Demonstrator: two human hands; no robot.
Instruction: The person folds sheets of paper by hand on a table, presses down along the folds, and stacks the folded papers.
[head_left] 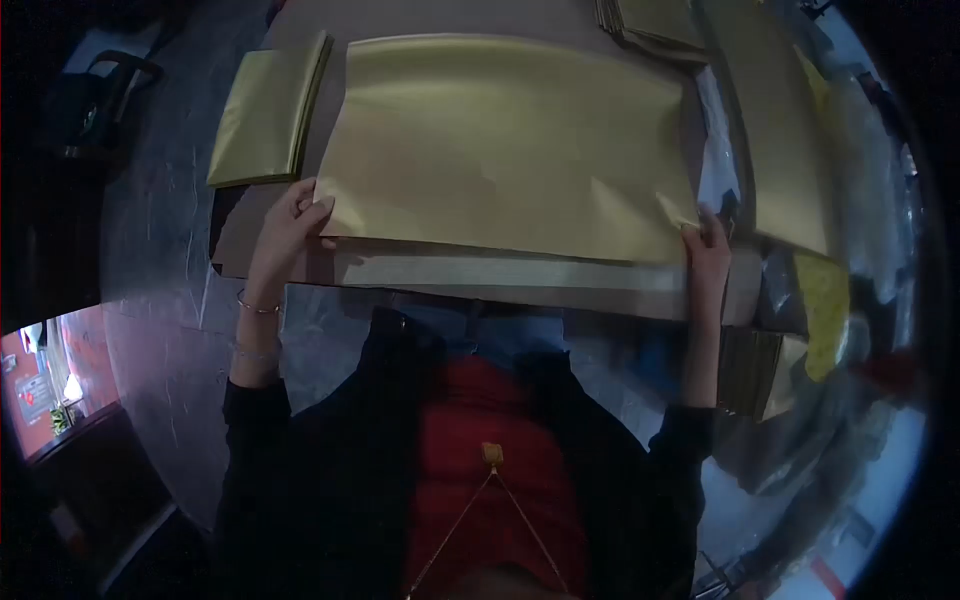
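A wide gold-coloured sheet (510, 150) is stretched over the brown work surface (240, 235). My left hand (298, 220) pinches its near left corner, thumb on top. At the near right corner, my right hand (708, 240) grips the sheet between thumb and fingers, and the sheet creases there. Under the near edge of the sheet shows a pale strip (500, 272). A folded gold stack (262, 118) lies just beyond my left hand, to the left of the sheet.
Another gold stack (660, 22) lies at the back right. Along the right side is a long gold-brown sheet (785, 130), with a yellow piece (822, 310) hanging below it. A dark object with a handle (110, 100) stands at far left.
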